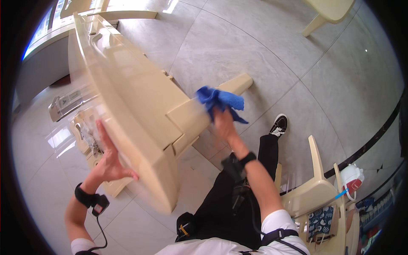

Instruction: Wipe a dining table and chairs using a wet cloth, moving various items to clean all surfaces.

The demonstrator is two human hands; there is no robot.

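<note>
A cream-coloured, glossy piece of furniture, apparently a table [137, 92] tipped on its side, stands before me. My left hand [111, 159] lies against its outer face near the close end, thumb and forefinger spread wide. In my right hand [223, 122] is a bunched blue cloth [220, 98], which touches or hovers just over the table's leg [237, 84]. The cloth and that hand are blurred. The leg juts out to the right, over the tiled floor.
Left of the table stand a cream chair [81, 140] with a crumpled thing on it and a grey metal device [67, 102]. A cream chair [314, 193] at lower right holds a patterned bag [320, 221]. Near it is a white-and-red container [352, 180]. Another cream seat [333, 9] is at top right.
</note>
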